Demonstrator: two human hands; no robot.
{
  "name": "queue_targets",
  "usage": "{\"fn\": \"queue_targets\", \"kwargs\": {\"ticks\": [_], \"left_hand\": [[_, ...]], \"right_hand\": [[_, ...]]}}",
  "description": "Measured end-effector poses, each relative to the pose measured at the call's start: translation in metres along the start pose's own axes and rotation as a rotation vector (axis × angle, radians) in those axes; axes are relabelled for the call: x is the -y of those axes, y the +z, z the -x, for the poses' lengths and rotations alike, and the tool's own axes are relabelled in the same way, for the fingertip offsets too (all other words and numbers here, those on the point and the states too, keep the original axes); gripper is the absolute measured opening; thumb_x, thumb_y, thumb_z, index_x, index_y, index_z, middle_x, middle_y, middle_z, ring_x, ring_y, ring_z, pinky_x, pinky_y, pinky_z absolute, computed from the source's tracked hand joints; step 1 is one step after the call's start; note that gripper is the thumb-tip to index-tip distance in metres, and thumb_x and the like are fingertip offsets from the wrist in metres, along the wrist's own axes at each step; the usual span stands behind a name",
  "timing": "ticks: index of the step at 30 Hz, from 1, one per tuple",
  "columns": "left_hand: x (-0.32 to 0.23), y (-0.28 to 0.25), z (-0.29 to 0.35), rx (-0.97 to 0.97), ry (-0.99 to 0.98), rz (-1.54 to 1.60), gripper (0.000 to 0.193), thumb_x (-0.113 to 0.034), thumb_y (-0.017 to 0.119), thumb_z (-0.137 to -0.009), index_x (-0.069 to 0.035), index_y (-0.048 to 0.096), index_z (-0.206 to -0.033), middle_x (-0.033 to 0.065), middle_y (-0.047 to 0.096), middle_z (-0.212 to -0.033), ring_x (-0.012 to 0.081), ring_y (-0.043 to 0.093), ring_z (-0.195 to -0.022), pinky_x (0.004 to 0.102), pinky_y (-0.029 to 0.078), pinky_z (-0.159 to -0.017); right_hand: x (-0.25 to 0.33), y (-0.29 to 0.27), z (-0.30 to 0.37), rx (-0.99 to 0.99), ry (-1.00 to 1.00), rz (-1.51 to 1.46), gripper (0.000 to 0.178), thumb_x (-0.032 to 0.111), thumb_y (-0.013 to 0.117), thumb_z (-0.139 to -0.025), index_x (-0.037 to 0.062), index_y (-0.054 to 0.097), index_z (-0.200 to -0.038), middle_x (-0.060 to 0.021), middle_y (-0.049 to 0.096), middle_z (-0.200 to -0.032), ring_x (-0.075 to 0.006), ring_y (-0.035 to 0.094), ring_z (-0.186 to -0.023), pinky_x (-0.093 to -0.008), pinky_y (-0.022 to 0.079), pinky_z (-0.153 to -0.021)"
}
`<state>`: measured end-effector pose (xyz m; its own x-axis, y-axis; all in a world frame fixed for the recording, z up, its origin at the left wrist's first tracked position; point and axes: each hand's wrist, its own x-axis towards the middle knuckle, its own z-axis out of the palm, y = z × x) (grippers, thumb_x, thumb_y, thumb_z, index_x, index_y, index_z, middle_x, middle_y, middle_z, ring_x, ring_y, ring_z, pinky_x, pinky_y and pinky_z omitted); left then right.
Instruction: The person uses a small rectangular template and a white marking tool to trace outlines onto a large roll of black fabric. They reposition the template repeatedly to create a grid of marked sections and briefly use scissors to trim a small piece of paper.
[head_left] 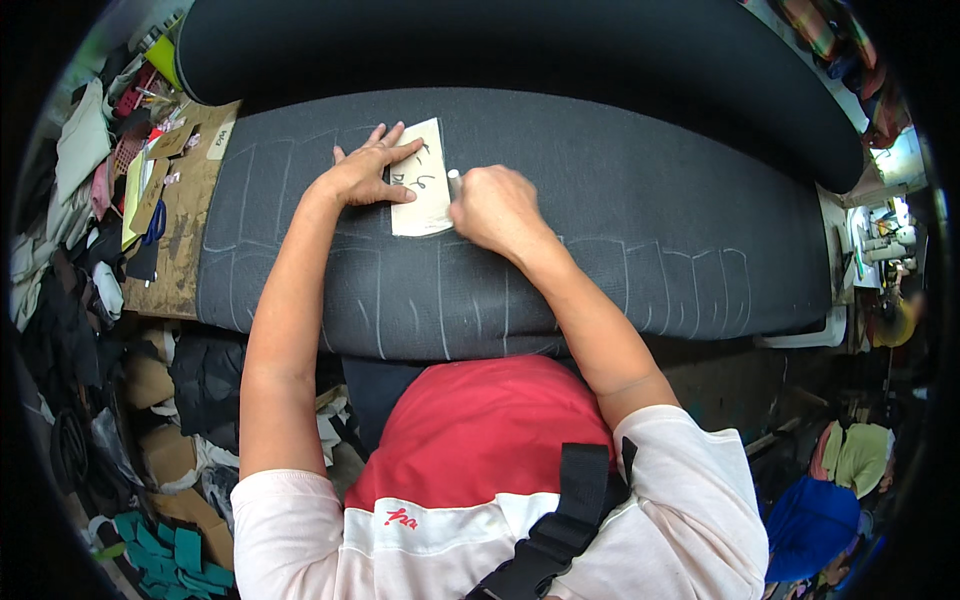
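A cream card pattern piece [430,208] with handwriting on it lies flat on dark grey fabric [640,170]. My left hand [370,172] presses down on its left side, fingers spread, the thumb and a finger reaching over the card. In my right hand [497,208], slightly blurred, is a short white stick of chalk [455,180], held at the card's right edge. Pale chalk outlines run over the fabric in rows, to the left of the card and along the near side, where the cloth drops over the table's edge.
A thick roll of dark fabric [520,50] lies along the far side. On the wooden tabletop [190,255] at the left are card pieces and blue-handled scissors [155,222]. Cloth scraps [80,260] pile up further left. A blue bundle [815,525] sits at the lower right.
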<state>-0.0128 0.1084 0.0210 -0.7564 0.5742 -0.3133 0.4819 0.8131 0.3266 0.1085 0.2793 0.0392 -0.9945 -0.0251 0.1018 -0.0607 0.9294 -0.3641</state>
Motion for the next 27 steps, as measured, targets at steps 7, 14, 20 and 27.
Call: {"fn": "queue_targets", "kwargs": {"ticks": [7,14,20,27], "left_hand": [[-0.032,-0.018,-0.003,-0.199,0.238,0.683,0.068,-0.03,0.078,-0.071,-0.006,0.053,-0.129,0.0198,0.045,-0.136,0.0299,0.043,-0.127,0.0414,0.033,-0.105],[-0.088,0.005,-0.029,-0.333,0.377,1.692,0.024,-0.014,0.066,-0.087,0.001,0.062,-0.104,0.0076,0.066,-0.093,0.0097,0.063,-0.082,0.0209,0.051,-0.07],[-0.082,0.033,-0.034,-0.472,0.32,1.987,0.019,-0.007,0.063,-0.088,0.0,0.056,-0.105,0.0089,0.065,-0.09,0.0137,0.065,-0.075,0.025,0.055,-0.068],[-0.083,0.045,-0.033,-0.726,0.43,1.604,0.019,0.001,0.065,-0.084,0.003,0.058,-0.102,0.0091,0.064,-0.091,0.0125,0.063,-0.079,0.0244,0.054,-0.072]], "right_hand": [[-0.035,-0.025,-0.038,-0.639,-0.052,-1.039,0.013,0.006,0.069,-0.082,-0.0027,0.065,-0.089,-0.005,0.066,-0.074,-0.0064,0.058,-0.067,-0.0201,0.047,-0.06],[-0.041,0.016,-0.049,-0.848,-0.368,-0.692,0.034,0.005,0.065,-0.081,0.0007,0.061,-0.115,-0.0187,0.059,-0.118,-0.0328,0.054,-0.114,-0.0399,0.042,-0.098],[-0.062,0.026,-0.044,-0.48,-0.419,-0.692,0.074,0.038,0.079,-0.069,0.0059,0.052,-0.129,-0.0183,0.046,-0.135,-0.0343,0.043,-0.126,-0.0456,0.034,-0.104],[-0.048,0.02,-0.051,-0.481,0.012,-1.228,0.063,0.027,0.081,-0.072,-0.0017,0.055,-0.122,-0.0108,0.062,-0.106,-0.0146,0.06,-0.096,-0.0261,0.049,-0.075]]}}
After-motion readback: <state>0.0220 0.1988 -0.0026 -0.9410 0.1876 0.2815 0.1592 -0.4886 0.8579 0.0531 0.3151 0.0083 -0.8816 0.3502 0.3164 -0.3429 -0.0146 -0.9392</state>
